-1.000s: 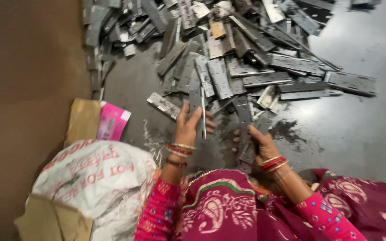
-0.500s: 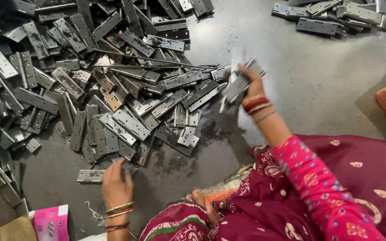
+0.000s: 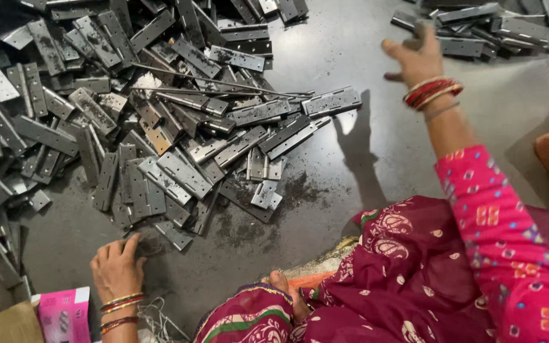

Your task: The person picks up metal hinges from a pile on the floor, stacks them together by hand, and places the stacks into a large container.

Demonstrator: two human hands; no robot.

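Left hand point(image 3: 117, 270) low at near left, palm down, fingers loosely spread on floor point(image 3: 376, 159), holding nothing; fingertips just beside nearest hinge point(image 3: 174, 235) at big pile's point(image 3: 135, 127) near edge. Right hand point(image 3: 417, 60) stretched far forward-right, arm nearly straight, fingers open, empty, blurred; hovers near small pile point(image 3: 478, 28) at top right. Bare grey floor between two piles, dark grit beside big pile's edge. Pink box point(image 3: 63, 314) by left wrist. Maroon skirt point(image 3: 427, 273) fills near right.
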